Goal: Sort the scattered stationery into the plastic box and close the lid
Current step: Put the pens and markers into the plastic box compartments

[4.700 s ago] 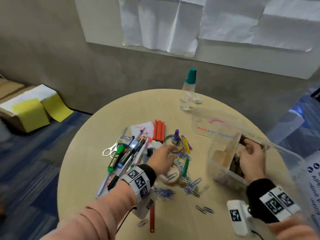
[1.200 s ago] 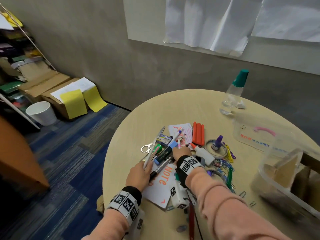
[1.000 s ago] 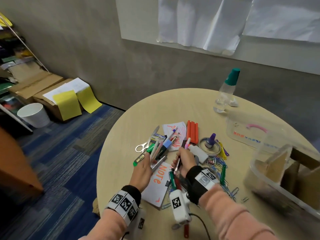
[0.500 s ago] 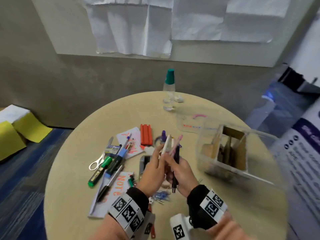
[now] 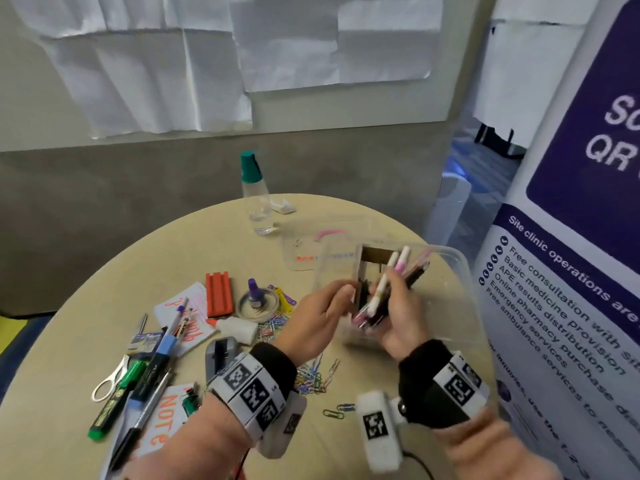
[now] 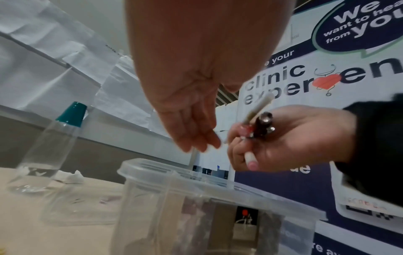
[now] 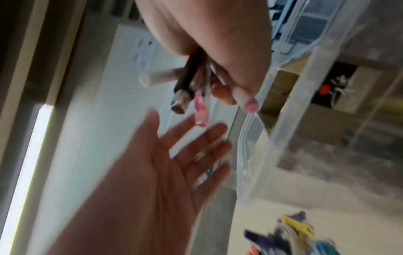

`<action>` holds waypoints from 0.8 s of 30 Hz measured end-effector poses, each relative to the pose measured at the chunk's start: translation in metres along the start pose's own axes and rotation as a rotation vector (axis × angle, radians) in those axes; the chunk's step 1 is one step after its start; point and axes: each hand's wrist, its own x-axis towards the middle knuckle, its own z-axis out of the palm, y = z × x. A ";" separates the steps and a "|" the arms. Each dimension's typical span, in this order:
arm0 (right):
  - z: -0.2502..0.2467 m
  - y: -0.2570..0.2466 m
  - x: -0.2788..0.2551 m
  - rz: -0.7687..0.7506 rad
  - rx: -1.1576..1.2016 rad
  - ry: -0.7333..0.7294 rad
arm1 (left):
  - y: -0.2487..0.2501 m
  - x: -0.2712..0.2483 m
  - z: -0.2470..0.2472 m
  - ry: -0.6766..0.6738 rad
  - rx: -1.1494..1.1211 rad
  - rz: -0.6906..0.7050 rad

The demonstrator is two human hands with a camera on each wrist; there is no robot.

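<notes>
My right hand (image 5: 394, 299) grips a bundle of pens (image 5: 384, 289), white, pink and black, above the clear plastic box (image 5: 457, 268) at the table's right. In the right wrist view the pens (image 7: 189, 86) stick out below my curled fingers (image 7: 220, 91), next to the box wall (image 7: 283, 120). My left hand (image 5: 341, 294) hovers just left of the bundle with straight fingers (image 6: 196, 138) and holds nothing. Cardboard dividers (image 5: 374, 258) stand inside the box. Scissors (image 5: 110, 379), markers (image 5: 117, 400), a glue bottle (image 5: 235, 329), a tape roll (image 5: 258, 304) and paper clips (image 5: 311, 372) lie scattered on the left.
The clear lid (image 5: 311, 244) lies flat behind the box. A bottle with a teal cap (image 5: 256, 199) stands at the far edge of the round table (image 5: 207, 244). A printed banner (image 5: 571, 271) stands close on the right.
Both hands carried the pens right, from above the pile to over the box. My left hand let go of the bundle and opened; the right hand now holds it alone.
</notes>
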 end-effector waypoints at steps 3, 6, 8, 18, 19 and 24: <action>-0.009 -0.031 0.025 0.026 0.066 0.061 | -0.015 0.017 0.000 0.034 0.312 -0.092; -0.012 -0.047 0.049 0.132 -0.080 -0.008 | -0.032 0.024 0.004 -0.106 0.509 -0.244; -0.009 -0.047 0.063 0.205 -0.302 -0.042 | -0.038 0.024 0.009 -0.186 0.550 -0.302; 0.024 -0.018 0.071 0.290 -1.271 -0.185 | -0.039 0.024 0.012 -0.248 0.696 -0.300; 0.027 -0.016 0.069 0.259 -1.344 -0.226 | -0.039 0.024 0.012 -0.247 0.698 -0.296; 0.027 -0.015 0.073 0.135 -1.381 -0.295 | -0.041 0.024 0.013 -0.245 0.706 -0.262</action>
